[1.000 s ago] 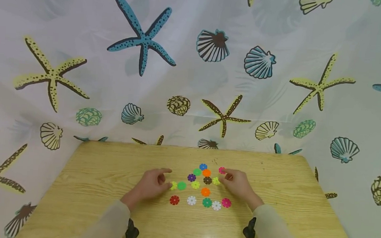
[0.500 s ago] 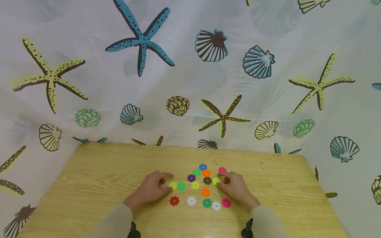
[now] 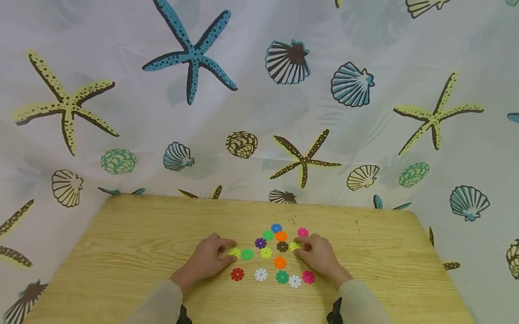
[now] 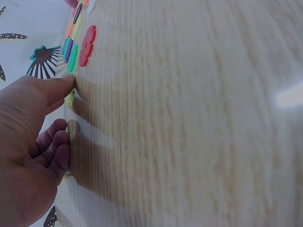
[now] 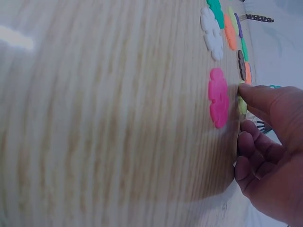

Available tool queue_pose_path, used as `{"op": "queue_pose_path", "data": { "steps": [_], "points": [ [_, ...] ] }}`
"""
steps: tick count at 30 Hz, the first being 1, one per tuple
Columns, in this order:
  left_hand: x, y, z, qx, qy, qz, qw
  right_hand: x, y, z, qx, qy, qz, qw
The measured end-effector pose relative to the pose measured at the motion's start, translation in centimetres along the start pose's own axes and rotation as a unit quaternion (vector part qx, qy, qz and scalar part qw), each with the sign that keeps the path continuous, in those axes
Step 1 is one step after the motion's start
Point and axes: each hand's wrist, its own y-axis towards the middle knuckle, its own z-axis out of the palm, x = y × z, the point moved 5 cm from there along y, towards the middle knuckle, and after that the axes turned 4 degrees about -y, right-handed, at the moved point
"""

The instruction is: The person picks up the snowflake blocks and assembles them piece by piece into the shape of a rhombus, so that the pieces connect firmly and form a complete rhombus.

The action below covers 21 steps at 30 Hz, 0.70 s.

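Observation:
In the head view, my left hand (image 3: pixel 211 255) lies at the left end of the disc group, thumb and index finger on opposite edges of a yellow notched plastic disc (image 3: pixel 235 252). My right hand (image 3: pixel 320 252) likewise pinches another yellow notched disc (image 3: pixel 295 246) at the right side. Both discs lie flat on the table and are partly covered by fingers. A green disc (image 3: pixel 247 254) touches or nearly touches the left yellow one. Beside the right one lies a brown disc (image 3: pixel 282 246). In the wrist views, the left thumb (image 4: pixel 66 85) and right thumb (image 5: pixel 251 93) press close to the tabletop.
Between the hands lie several more notched discs, among them a purple disc (image 3: pixel 261 243), an orange disc (image 3: pixel 280 263) and a blue disc (image 3: pixel 276 228). Nearer me are a red disc (image 3: pixel 237 274) and a white disc (image 3: pixel 261 274). A patterned curtain (image 3: pixel 245 106) surrounds the wooden table (image 3: pixel 146 234).
My right hand has come back from the pink disc at the far right to the yellow disc. The left thumb and index finger have closed in around the left yellow disc.

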Motion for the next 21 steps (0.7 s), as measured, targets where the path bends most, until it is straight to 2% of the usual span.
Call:
{"op": "queue_pose_path", "data": {
  "steps": [12, 21],
  "points": [
    [-0.09, -0.01, -0.15, -0.01, -0.003, -0.005, 0.9999, 0.36, -0.15, -0.2, -0.002, -0.002, 0.021, 0.9998],
    [-0.29, -0.11, -0.21, -0.002, 0.009, -0.005, 0.9999, 0.46, -0.28, -0.45, -0.001, 0.015, 0.031, 0.9994]
  ]
}}
